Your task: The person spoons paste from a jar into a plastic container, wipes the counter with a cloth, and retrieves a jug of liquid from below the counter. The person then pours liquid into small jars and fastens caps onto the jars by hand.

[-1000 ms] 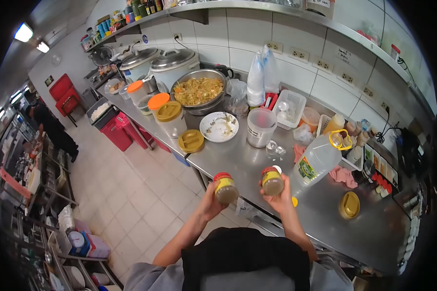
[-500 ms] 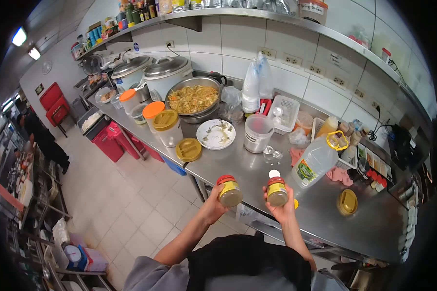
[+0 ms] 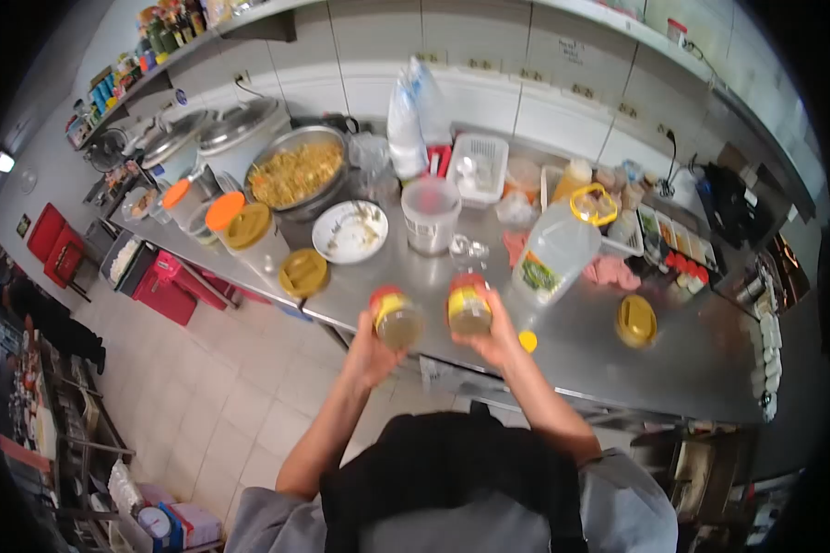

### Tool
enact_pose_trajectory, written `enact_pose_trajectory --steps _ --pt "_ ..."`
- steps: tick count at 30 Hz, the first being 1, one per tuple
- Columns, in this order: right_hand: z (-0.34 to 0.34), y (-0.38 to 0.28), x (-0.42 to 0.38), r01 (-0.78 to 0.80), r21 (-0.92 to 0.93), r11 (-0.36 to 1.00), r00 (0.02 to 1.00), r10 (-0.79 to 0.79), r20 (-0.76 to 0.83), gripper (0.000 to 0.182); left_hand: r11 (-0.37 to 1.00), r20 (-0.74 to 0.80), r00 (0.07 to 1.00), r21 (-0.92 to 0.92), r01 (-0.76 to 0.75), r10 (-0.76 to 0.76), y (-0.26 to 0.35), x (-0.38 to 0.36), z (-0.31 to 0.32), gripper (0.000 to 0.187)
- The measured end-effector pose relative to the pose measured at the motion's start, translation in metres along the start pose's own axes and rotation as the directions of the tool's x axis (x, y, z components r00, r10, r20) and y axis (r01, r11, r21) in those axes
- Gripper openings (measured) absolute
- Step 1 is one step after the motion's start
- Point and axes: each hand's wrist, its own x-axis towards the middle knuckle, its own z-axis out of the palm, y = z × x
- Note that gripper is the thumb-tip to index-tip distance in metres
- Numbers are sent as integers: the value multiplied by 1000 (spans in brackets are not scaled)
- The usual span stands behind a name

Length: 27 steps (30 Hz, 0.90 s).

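Observation:
My left hand (image 3: 369, 355) is wrapped round a glass jar (image 3: 398, 323) with a red top and yellow label, tilted and a little blurred. A similar jar (image 3: 469, 309) is gripped by my right hand (image 3: 496, 336). Both jars are held over the front edge of the steel counter (image 3: 563, 355), a short gap between them. Behind them stand a clear plastic tub (image 3: 430, 217) and a white plate (image 3: 350, 231) with food bits. Right of the jars is a large clear bottle (image 3: 556, 251) with a yellow handle; a yellow cap (image 3: 527, 341) lies near it.
A bowl of noodles (image 3: 297, 173), large lidded pots (image 3: 240, 138) and orange-lidded containers (image 3: 224, 212) line the back left. A white basket (image 3: 478, 169) and condiment trays (image 3: 678, 238) stand at the right. A person in dark clothes (image 3: 51, 318) is at far left.
The view has shifted, so the counter items appear further left. Both hands, still holding the jars, now appear higher in view and nearer the tub. The jars are closer together.

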Motion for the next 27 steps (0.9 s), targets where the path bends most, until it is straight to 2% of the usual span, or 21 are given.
enact_pose_trajectory --steps 2,4,5,7,9,10,11,12,13,14,16,19,23,26,27 --pt "-28 15 28 -14 92 996 998 19 -55 48 999 -63 998 46 25 -22 -5 15 -21 53" --pt "-33 6 54 -13 140 990 999 19 -43 48 999 -48 999 27 26 -25 -10 4 -15 56" --pt "-26 -4 59 23 64 998 999 -20 -48 47 1000 -22 1000 27 14 -13 -3 4 -5 57" --pt "9 -3 14 39 -73 997 994 -46 -103 47 997 -53 998 71 28 -24 0 4 0 57" --pt "-21 12 35 10 74 997 992 0 -123 47 998 -59 997 43 53 -50 -2 24 -26 56" --pt "-26 12 39 2 113 994 993 12 -117 47 995 16 995 25 95 -95 -2 25 -32 53" --pt "-26 -1 54 11 142 990 996 3 -93 47 997 11 998 48 65 -66 1 29 -32 53" --pt "-13 -3 34 32 17 999 998 -33 48 49 997 -1 999 67 38 -38 6 12 -5 53" --pt "-8 -9 38 47 1 999 998 -47 42 50 997 -36 999 74 33 -31 3 -4 9 53" --pt "-6 -7 37 38 -6 999 999 -38 16 50 999 -32 999 -26 -23 23 -4 9 -2 53" --pt "-11 -9 40 63 4 998 998 -62 -12 56 995 -20 996 -63 80 -82 -4 12 -17 53" --pt "-7 -18 23 -30 352 935 984 -34 175 56 993 15 995 -66 97 -97 11 21 -11 53" --pt "13 -30 -9 53 303 951 948 -144 286 54 992 39 994 -74 103 -101 17 0 -1 52" --pt "-10 -22 16 39 509 860 956 -181 232 52 994 53 996 -73 79 -75 8 1 -5 51" --pt "-11 -19 18 43 505 862 976 -146 165 51 991 28 995 -93 100 -97 3 -2 -7 51"
